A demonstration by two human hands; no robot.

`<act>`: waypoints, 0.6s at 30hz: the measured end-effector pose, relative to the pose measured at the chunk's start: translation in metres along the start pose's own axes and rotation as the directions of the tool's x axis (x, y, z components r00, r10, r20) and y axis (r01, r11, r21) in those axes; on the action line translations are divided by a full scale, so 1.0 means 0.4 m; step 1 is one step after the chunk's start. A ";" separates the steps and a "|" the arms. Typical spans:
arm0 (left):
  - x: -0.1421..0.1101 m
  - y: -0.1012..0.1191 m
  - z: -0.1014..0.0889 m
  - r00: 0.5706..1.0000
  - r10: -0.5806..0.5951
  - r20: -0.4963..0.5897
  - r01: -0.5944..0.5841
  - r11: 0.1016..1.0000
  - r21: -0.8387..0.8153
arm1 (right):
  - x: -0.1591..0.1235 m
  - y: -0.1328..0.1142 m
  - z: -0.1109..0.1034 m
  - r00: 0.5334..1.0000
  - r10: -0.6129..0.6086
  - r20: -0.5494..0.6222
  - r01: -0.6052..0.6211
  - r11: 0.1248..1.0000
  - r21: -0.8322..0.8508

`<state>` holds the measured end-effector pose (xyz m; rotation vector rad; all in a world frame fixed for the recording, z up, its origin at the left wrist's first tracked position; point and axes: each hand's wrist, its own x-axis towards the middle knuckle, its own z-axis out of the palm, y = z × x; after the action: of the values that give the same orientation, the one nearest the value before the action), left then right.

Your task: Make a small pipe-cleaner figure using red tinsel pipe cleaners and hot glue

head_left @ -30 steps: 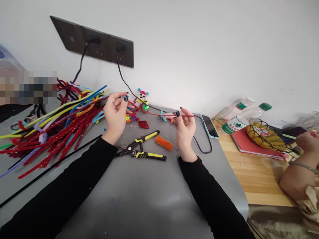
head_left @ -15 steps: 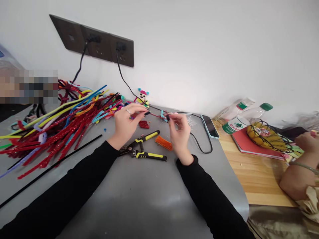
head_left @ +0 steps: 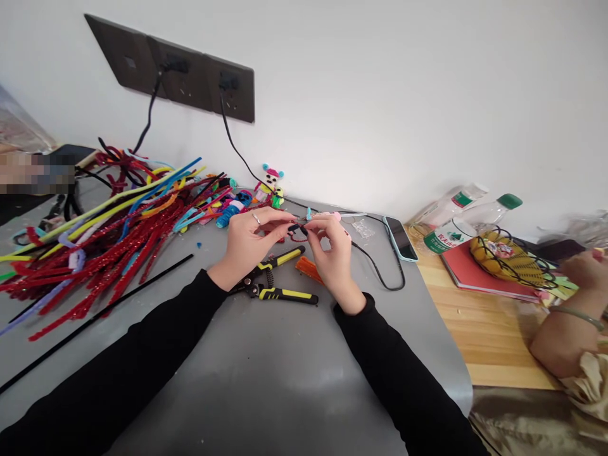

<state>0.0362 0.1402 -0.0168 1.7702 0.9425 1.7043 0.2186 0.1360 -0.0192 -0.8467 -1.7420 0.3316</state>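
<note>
Fingertips together over the middle of the grey table, my left hand (head_left: 254, 240) and my right hand (head_left: 331, 253) both pinch a thin dark-red pipe cleaner (head_left: 298, 239). It bends in a small curve below the fingertips, and its ends are hidden by the fingers. Just beneath the hands lie yellow-and-black wire-stripping pliers (head_left: 289, 296), handles pointing right, the head partly behind my left wrist. A short orange pipe-cleaner bundle (head_left: 308, 269) lies beside my right hand, partly covered by it.
Left is a large pile of pipe cleaners (head_left: 118, 253) and a long black one (head_left: 142, 290). Small pipe-cleaner figures (head_left: 272, 183) stand by the wall. A phone (head_left: 401, 239) and black cable lie right. Beyond are bottles (head_left: 494, 212), a yellow basket (head_left: 510, 263) and another person's arm (head_left: 565, 335).
My hands have come together from a short way apart. The red pipe cleaner, stretched between them before, is now curved at the fingertips. The view has shifted slightly.
</note>
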 end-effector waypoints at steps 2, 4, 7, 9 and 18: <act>0.001 0.004 0.001 1.000 -0.028 -0.003 0.028 1.000 0.014 | 0.000 0.000 0.001 1.000 -0.020 -0.010 0.020 1.000 -0.005; 0.001 0.007 0.001 0.999 -0.032 -0.007 0.032 0.999 0.017 | -0.001 -0.001 0.001 0.999 -0.028 -0.015 0.028 1.000 -0.012; -0.001 0.006 0.002 1.000 0.002 -0.005 -0.002 1.000 0.013 | -0.001 -0.002 0.002 0.999 -0.033 -0.007 0.032 0.999 -0.020; -0.001 0.005 0.002 1.000 0.028 0.002 -0.028 0.999 0.025 | -0.001 -0.002 0.002 0.999 -0.048 0.003 0.048 0.999 -0.010; 0.006 0.004 -0.002 0.995 0.085 0.052 -0.087 0.995 0.042 | -0.003 0.005 0.004 0.996 -0.085 0.034 0.086 0.996 -0.015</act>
<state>0.0357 0.1411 -0.0140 1.8991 0.9008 1.6947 0.2182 0.1369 -0.0220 -0.7794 -1.8088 0.2764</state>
